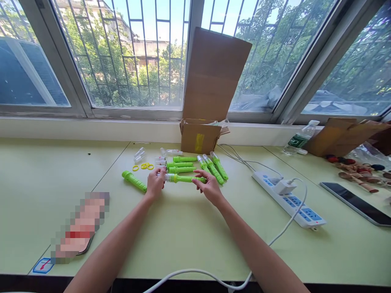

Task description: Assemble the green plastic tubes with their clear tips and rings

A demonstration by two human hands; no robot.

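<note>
At frame centre I see my left hand and right hand each pinching one end of a green tube low over a pale green desk. Barred windows fill the top.

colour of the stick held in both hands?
The stick is bright green, with a clear cap at the left hand. It shows best in the head view.

Head-worn view, angled forward and down, table near, windows beyond
</note>
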